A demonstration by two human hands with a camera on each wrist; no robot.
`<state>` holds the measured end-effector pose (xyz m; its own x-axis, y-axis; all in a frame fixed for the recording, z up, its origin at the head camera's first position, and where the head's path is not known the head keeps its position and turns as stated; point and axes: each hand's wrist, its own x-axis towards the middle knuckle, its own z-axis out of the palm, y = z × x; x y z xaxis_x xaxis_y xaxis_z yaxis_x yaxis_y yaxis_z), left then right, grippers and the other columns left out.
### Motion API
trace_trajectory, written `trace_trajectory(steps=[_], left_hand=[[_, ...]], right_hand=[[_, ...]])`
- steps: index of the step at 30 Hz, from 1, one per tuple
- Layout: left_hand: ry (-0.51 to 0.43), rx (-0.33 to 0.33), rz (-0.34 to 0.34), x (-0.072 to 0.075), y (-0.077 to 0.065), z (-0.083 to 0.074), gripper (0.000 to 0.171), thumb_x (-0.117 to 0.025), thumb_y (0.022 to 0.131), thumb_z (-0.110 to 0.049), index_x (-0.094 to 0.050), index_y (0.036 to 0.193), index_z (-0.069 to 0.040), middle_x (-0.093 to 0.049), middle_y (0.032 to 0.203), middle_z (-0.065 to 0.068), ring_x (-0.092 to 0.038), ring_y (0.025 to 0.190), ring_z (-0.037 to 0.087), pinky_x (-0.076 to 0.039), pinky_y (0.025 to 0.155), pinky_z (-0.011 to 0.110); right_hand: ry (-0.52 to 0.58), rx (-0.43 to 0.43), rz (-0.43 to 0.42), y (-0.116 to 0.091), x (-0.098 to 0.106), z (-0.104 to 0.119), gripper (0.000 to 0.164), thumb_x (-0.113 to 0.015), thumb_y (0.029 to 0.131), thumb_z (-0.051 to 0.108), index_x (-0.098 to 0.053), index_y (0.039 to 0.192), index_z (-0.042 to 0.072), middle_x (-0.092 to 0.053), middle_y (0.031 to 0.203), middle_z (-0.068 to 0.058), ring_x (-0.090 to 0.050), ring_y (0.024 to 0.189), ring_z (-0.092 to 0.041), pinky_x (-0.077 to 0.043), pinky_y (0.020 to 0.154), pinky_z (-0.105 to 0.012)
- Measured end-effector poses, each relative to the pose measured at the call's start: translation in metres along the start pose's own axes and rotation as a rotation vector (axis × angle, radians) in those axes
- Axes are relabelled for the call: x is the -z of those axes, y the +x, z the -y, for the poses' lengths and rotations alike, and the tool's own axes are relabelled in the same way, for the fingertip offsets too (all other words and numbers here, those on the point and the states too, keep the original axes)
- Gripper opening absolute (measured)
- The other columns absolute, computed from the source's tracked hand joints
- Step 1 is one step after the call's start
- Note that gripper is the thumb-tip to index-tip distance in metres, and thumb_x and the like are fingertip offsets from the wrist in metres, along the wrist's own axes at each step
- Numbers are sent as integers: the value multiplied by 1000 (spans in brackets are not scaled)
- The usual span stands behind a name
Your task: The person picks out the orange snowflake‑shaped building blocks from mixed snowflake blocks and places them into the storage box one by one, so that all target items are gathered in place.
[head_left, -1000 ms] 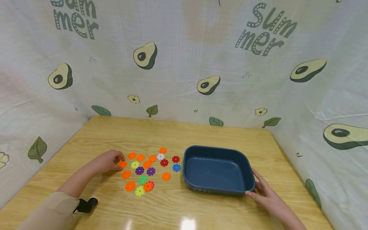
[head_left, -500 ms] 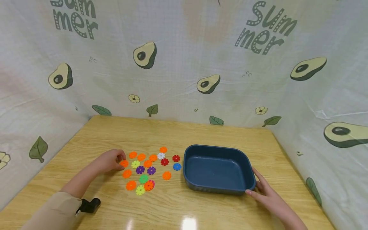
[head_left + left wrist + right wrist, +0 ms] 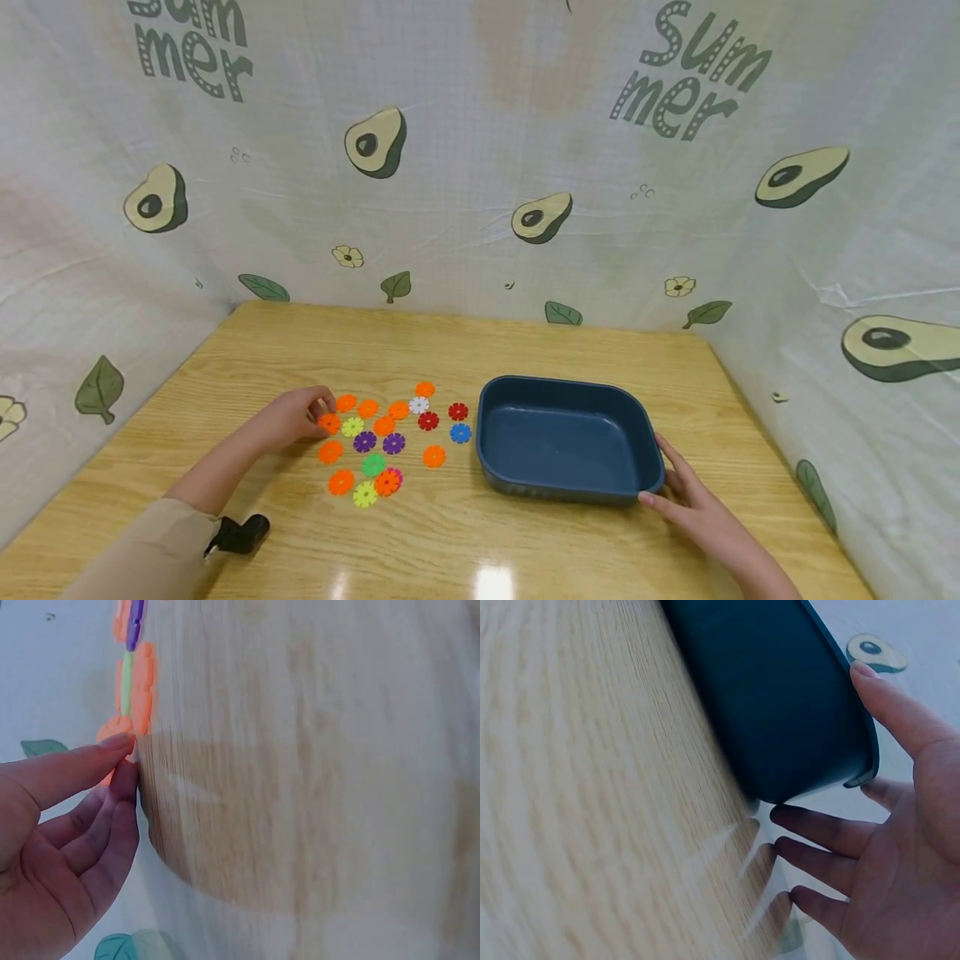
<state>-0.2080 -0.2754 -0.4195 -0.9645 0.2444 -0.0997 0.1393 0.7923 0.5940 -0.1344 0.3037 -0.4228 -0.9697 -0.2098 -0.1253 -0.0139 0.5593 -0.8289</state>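
Observation:
In the head view, my left hand (image 3: 296,414) is at the left edge of a group of flat notched plastic interlocking discs. Its thumb and fingertips pinch an orange interlocking disc (image 3: 329,423), partly covered by the fingertips in the left wrist view. On the right, a dark blue rectangular bin (image 3: 566,450) stands on the table, with nothing inside. My right hand (image 3: 690,496) is at the bin's near right corner. In the right wrist view its thumb lies along the rim and the other fingers are spread, fairly straight, beside the end wall.
Several more discs lie between the left hand and the bin, including purple discs (image 3: 393,443), a green disc (image 3: 373,465), a blue disc (image 3: 461,433) and red ones. A printed cloth (image 3: 450,167) encloses the wooden table (image 3: 420,550). A black device (image 3: 240,533) hangs under the left sleeve.
My left hand has shifted slightly right, toward the other discs, and the orange interlocking disc has moved with it. The right hand and bin stay in place.

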Motion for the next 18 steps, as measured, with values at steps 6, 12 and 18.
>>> trace_trajectory(steps=[6, 12, 18], left_hand=[[-51, -31, 2, -1, 4, -7, 20, -72, 84, 1, -61, 98, -8, -57, 85, 4, -53, 77, 20, -47, 67, 34], [-143, -55, 16, 0, 7, -39, 18, -66, 88, 5, -63, 103, -4, -58, 84, 5, -57, 75, 21, -53, 69, 38], [-120, -133, 1, -3, 13, -72, 16, -67, 90, 1, -64, 103, -8, -60, 86, 3, -60, 74, 26, -53, 67, 41]], right_hand=[[2, 15, -22, 1, -2, -1, 85, -65, 95, 19, -7, 158, 16, -49, 135, -31, -46, 127, -39, -43, 87, -21], [-3, 11, -25, 0, -3, -2, 86, -66, 95, 20, -8, 158, 17, -52, 133, -27, -47, 125, -36, -43, 88, -22], [3, 34, -44, 0, -2, -2, 85, -67, 94, 19, -10, 158, 17, -54, 131, -26, -51, 123, -30, -43, 88, -22]])
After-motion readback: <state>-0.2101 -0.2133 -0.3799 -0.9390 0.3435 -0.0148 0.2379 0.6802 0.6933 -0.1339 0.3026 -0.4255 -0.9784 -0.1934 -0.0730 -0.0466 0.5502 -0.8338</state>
